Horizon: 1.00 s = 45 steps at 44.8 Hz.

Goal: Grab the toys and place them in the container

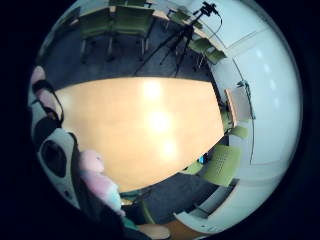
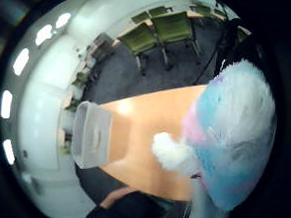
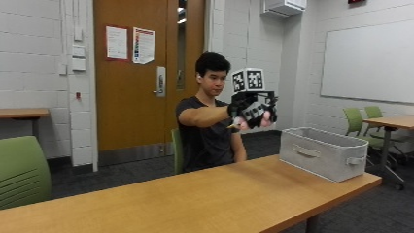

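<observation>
Green chairs (image 3: 23,170), a whiteboard (image 3: 369,60), a wooden door (image 3: 146,73).

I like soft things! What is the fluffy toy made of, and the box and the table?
The toy looks like plush: long fuzzy fur in blue, pink and white. The box looks like grey-white fabric, maybe over a stiff frame, with straight walls and a sewn-looking handle; it could be plastic. The table looks like smooth wood or wood laminate: an even tan top that reflects the lights.

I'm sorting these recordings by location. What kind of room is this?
Probably a classroom or meeting room: a whiteboard on the wall, long wooden tables and green chairs.
</observation>
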Each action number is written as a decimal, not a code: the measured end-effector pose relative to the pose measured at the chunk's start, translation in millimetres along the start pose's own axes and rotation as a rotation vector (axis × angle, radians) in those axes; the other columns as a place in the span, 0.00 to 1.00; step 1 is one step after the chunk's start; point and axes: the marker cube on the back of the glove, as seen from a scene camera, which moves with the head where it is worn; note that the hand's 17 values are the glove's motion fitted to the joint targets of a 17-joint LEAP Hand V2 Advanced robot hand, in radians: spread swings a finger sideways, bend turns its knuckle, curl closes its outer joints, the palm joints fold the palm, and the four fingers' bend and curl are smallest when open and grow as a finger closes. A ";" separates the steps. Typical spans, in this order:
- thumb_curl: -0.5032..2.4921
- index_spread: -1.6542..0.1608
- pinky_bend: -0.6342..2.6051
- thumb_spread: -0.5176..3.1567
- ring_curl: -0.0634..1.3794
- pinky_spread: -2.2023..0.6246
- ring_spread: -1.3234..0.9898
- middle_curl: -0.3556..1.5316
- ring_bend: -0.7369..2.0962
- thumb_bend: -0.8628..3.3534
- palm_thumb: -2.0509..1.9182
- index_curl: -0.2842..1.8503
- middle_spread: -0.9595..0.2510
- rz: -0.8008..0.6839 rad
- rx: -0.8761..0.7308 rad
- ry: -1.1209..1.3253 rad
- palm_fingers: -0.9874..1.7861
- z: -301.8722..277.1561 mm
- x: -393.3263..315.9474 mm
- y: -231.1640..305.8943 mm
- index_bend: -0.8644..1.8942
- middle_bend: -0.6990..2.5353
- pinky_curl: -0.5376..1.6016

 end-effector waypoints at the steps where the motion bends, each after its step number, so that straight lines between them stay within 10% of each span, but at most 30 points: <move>1: 0.39 0.70 0.47 0.43 0.42 0.61 0.42 0.58 0.73 0.27 0.70 0.13 0.54 -0.022 0.008 0.001 0.78 -8.4 -15.1 -2.1 0.36 0.60 0.45; 12: 0.42 0.70 0.47 0.43 0.41 0.61 0.42 0.59 0.73 0.27 0.69 0.13 0.55 -0.336 0.086 -0.063 0.78 -69.0 -215.1 11.2 0.37 0.60 0.45; 18: 0.43 0.69 0.47 0.43 0.41 0.61 0.42 0.59 0.74 0.27 0.69 0.13 0.55 -0.807 0.055 -0.266 0.78 -87.2 -306.1 46.9 0.37 0.61 0.45; 28: 0.45 0.69 0.47 0.44 0.40 0.61 0.42 0.60 0.74 0.28 0.69 0.13 0.56 -0.685 0.054 -0.123 0.78 -75.3 -421.2 55.8 0.37 0.61 0.46; 45: 0.47 0.70 0.48 0.44 0.40 0.61 0.42 0.59 0.75 0.26 0.67 0.12 0.55 -0.594 -0.048 -0.058 0.70 -35.2 -414.8 22.2 0.34 0.58 0.46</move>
